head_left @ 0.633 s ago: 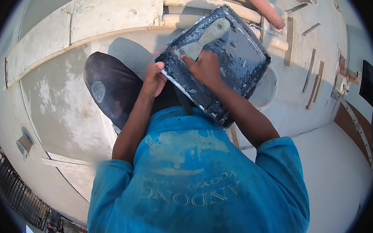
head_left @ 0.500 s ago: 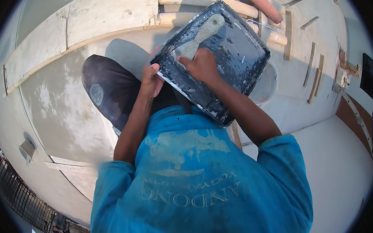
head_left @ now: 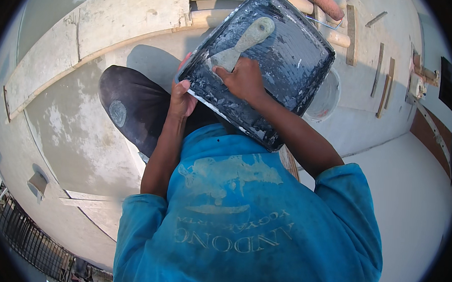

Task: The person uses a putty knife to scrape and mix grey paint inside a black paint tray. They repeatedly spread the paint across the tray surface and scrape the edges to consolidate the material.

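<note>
A black paint tray, crusted with white and grey residue, lies tilted over my lap. My left hand grips its left corner, thumb over the rim and fingers underneath. Inside the tray, my right hand is closed around the lower part of a putty knife. The knife's speckled pale handle, with a hole at its end, points up and to the right. Its blade lies against the tray's left side, partly hidden by my fingers.
Bamboo poles and a paint roller with a pinkish sleeve are beyond the tray. A translucent bucket stands at its right. Wooden strips sit farther right, a pale board at the far left.
The tray has shifted slightly up and to the right and shows more of its inside. Both hands keep their grips, and the putty knife stays near the tray's left side.
</note>
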Tool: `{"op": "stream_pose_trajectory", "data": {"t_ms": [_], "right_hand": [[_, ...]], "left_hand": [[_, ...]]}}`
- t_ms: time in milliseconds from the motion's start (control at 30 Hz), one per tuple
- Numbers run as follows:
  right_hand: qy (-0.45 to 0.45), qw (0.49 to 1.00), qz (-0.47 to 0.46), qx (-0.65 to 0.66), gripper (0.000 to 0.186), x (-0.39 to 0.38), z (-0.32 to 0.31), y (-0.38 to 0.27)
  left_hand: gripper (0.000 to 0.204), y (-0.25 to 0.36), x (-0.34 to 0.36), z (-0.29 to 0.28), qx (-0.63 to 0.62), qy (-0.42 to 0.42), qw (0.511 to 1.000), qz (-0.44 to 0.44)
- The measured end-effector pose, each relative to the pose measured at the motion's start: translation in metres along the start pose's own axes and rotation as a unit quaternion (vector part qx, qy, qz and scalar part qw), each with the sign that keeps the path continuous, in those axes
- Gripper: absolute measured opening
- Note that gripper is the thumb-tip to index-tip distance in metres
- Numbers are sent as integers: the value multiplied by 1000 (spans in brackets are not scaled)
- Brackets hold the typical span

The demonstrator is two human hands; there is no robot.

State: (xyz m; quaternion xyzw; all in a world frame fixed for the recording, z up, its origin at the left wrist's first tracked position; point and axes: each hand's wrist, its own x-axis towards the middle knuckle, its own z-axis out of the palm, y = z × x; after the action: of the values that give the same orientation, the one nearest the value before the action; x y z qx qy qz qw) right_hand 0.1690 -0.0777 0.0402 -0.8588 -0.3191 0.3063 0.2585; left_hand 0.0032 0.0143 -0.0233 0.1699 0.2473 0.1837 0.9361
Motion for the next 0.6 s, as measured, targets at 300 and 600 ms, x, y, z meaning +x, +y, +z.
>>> {"op": "stream_pose_trajectory", "data": {"t_ms": [300,600], "right_hand": [[-34,998,-5,46,30,-11,-20,-19],[-122,988,-4,100,37,0,-1,-16]], "left_hand": [[108,7,0,16,6,-27,999,20],[117,13,0,6,24,-19,999,33]]}}
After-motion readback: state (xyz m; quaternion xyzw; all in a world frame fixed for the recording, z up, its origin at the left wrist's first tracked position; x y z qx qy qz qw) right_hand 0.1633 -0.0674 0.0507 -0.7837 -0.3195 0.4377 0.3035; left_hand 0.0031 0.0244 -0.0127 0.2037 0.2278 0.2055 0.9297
